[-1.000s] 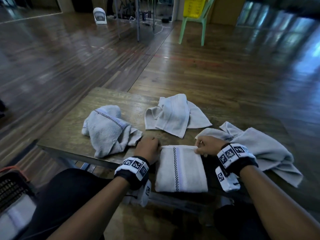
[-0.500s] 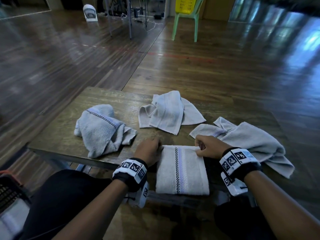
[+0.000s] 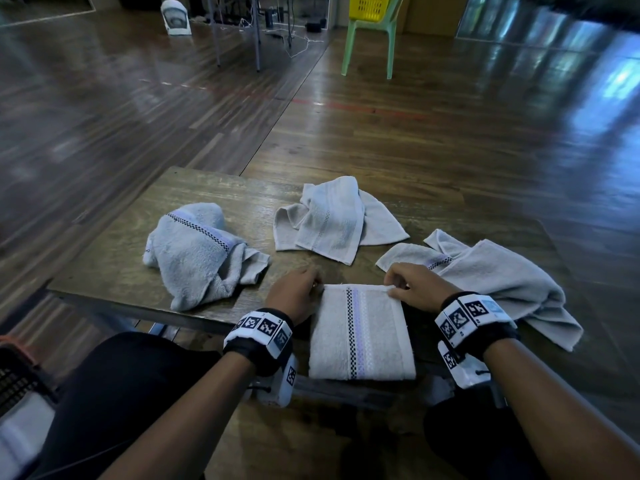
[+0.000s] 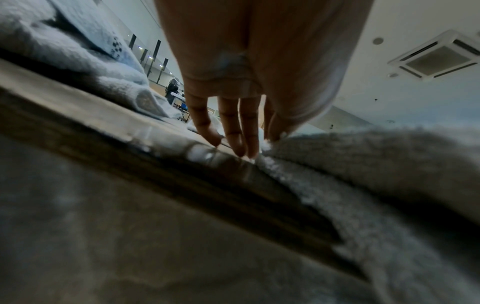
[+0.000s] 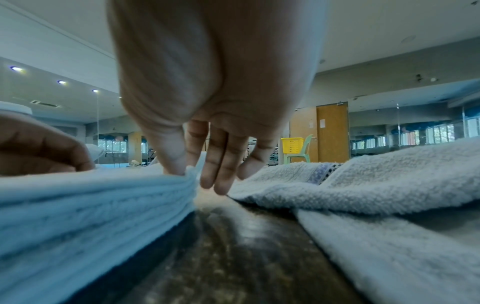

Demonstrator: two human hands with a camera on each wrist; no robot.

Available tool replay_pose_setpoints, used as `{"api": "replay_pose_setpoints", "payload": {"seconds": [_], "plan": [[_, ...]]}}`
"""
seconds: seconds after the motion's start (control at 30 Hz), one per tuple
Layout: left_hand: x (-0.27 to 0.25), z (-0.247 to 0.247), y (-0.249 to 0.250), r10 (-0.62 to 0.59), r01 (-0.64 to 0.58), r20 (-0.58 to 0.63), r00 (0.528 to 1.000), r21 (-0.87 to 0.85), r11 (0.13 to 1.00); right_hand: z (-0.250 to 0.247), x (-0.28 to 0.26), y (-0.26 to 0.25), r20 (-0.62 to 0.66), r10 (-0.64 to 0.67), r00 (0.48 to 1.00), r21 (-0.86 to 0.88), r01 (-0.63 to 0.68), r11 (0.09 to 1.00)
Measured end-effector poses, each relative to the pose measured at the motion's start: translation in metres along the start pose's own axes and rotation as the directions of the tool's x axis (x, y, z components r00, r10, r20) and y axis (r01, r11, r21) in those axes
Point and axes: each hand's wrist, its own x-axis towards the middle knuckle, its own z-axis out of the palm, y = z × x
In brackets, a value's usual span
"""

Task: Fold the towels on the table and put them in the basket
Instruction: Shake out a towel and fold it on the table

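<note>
A folded grey towel (image 3: 360, 334) with a checkered stripe lies at the near edge of the wooden table (image 3: 110, 268), partly overhanging it. My left hand (image 3: 311, 284) is at its far left corner; in the left wrist view the left hand (image 4: 259, 147) has its thumb on the towel (image 4: 363, 160) and its fingertips at the towel's edge on the table. My right hand (image 3: 394, 289) pinches the far right corner; the right wrist view shows this hand (image 5: 188, 171) with its thumb on the top layer of the stack (image 5: 91, 195). A dark basket (image 3: 15, 379) sits low at my left.
Three crumpled towels lie on the table: one at the left (image 3: 197, 251), one at the back middle (image 3: 332, 220), one at the right (image 3: 498, 282), close to my right wrist. A yellow basket (image 3: 372, 6) stands on a green chair far across the floor.
Both hands stay at the folded towel's far corners and the towel has not moved; only my head view has shifted a little.
</note>
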Motion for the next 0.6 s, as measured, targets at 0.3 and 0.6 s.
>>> {"api": "replay_pose_setpoints", "payload": {"seconds": [0.3,0.6], "plan": [[-0.021,0.008,0.041,0.217,-0.220,0.032,0.976,0.164,0.962,0.006,-0.002,-0.014,-0.072,-0.019,0.997,-0.073,0.014,0.997],[-0.031,0.034,0.038,0.133,-0.184,0.184,0.974,0.297,0.937,0.028,-0.009,-0.023,-0.332,-0.216,0.918,-0.421,0.061,0.905]]}}
